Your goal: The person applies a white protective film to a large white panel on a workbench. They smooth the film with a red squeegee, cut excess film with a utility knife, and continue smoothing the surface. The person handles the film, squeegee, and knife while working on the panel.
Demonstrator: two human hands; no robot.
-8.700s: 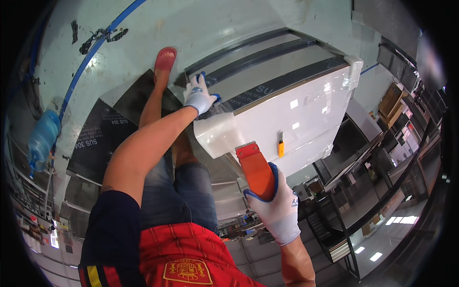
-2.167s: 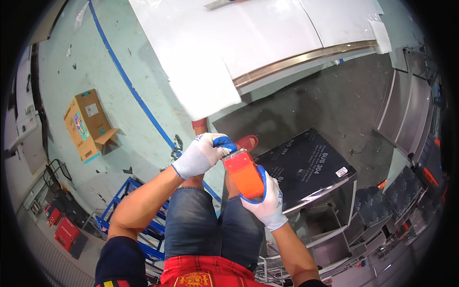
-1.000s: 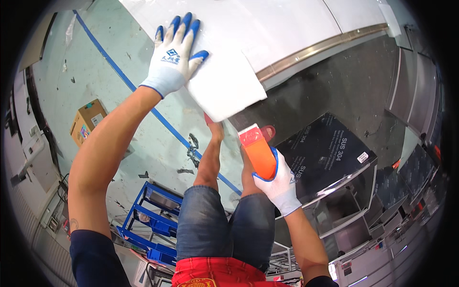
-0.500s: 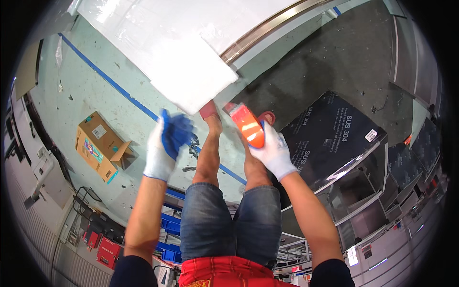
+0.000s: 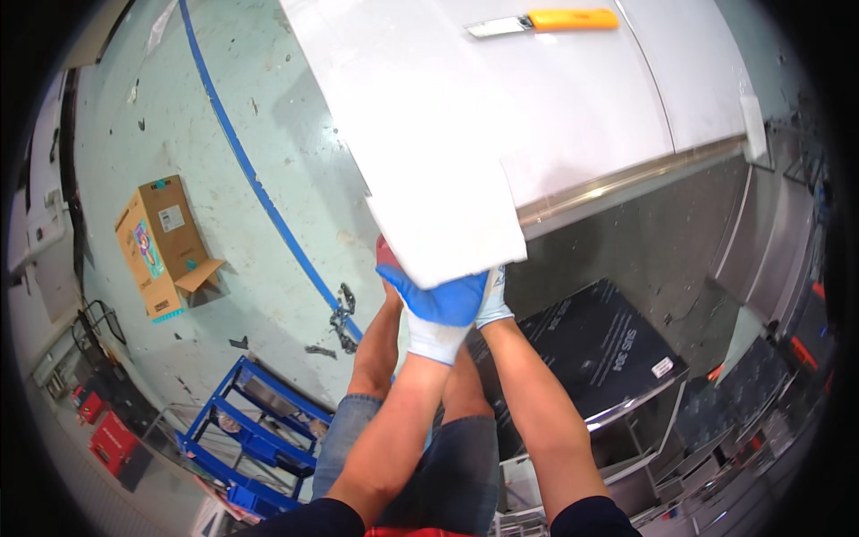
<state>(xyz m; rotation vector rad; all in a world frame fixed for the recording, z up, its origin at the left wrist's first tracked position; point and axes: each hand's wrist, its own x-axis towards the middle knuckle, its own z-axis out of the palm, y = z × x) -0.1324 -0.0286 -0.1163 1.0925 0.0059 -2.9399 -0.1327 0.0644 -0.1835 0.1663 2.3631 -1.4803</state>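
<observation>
A white sheet or pad [image 5: 447,219] overhangs the near corner of the white-topped table [image 5: 591,107]. Under its near edge is my left hand [image 5: 440,309], in a white glove with a blue coated palm facing up. The thumb sticks out to the left; the other fingers are hidden beneath the sheet. My right hand [image 5: 494,300], gloved too, is just right of the left, at the sheet's near corner. Its fingers, and whatever they may hold, are out of sight. Farther back on the table lies a knife [image 5: 573,20] with an orange handle and a flat metal blade.
A metal-edged rail [image 5: 635,183] runs along the table's near side. To the right stands a cabinet covered in black film [image 5: 591,358]. On the floor at left are an open cardboard box [image 5: 170,233] and black scraps [image 5: 343,318]. A blue rack [image 5: 259,430] stands lower left.
Both hands have come together at the sheet's near edge. The orange-handled scraper that was in my right hand is no longer seen there. The view has shifted, bringing the knife into sight.
</observation>
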